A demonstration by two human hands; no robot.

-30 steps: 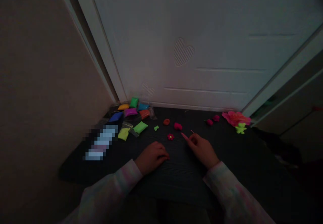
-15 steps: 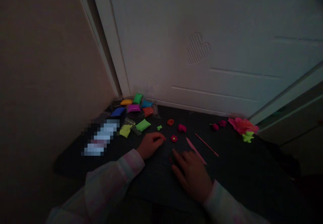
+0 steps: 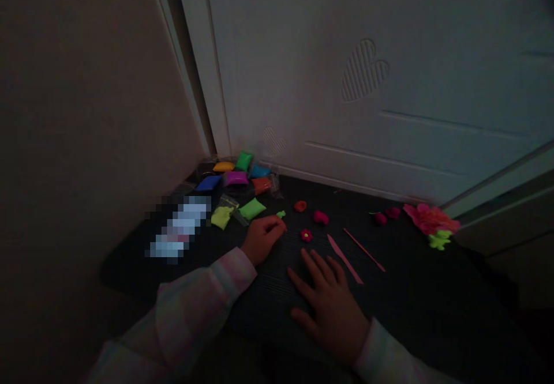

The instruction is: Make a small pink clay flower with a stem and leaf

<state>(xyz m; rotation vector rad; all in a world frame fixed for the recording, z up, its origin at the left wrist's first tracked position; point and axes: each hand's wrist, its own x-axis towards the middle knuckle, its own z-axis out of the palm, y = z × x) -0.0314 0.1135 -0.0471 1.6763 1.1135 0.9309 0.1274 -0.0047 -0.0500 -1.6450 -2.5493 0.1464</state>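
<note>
My left hand (image 3: 262,238) is closed, its thumb and fingers pressed together; whatever lies between them, if anything, is hidden. Just beyond its knuckles sits a small light green clay piece (image 3: 281,214), partly covered. My right hand (image 3: 326,300) rests palm down on the dark table with the fingers spread. A small dark pink clay flower (image 3: 306,235) with a yellowish centre lies ahead of both hands. To the right of it are a pink plastic knife (image 3: 345,259) and a thin pink stick tool (image 3: 364,250). A pink clay lump (image 3: 321,217) and an orange-red clay piece (image 3: 300,206) lie farther back.
Several coloured clay packets, among them a green one (image 3: 252,209) and a purple one (image 3: 236,178), lie at the back left. A blurred-out bright rectangle (image 3: 179,228) is nearby. At the right are a pink flower (image 3: 430,218) and dark pink pieces (image 3: 380,218). A white door (image 3: 303,84) stands behind.
The view has shifted, moving the things on the table slightly rightward. My right hand's fingers have spread wider and its hand sits a little closer to me. My left hand remains closed.
</note>
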